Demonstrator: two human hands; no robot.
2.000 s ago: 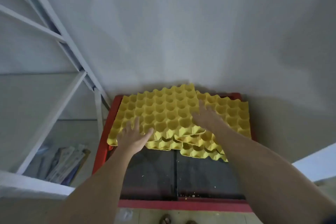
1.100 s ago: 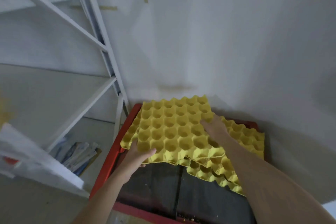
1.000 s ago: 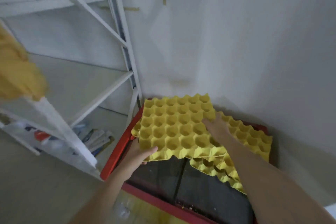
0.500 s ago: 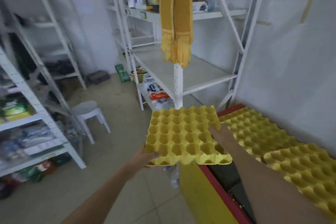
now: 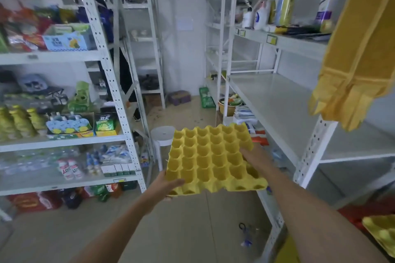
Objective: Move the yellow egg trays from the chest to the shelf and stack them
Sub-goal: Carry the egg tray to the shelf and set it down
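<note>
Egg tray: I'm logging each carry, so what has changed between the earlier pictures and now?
The top egg tray was lifted off the pile on the chest and carried left, away from the wall, into the aisle beside the shelf. The left hand went from lying flat on the pile to gripping the tray's near left corner. The right hand stays on its right side. Another tray remains behind.

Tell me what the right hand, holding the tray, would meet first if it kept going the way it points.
Probably nothing soon: the right hand on the yellow egg tray points down the aisle, left of the shelf. The white stool lies roughly ahead, lower; depth is unclear.
</note>
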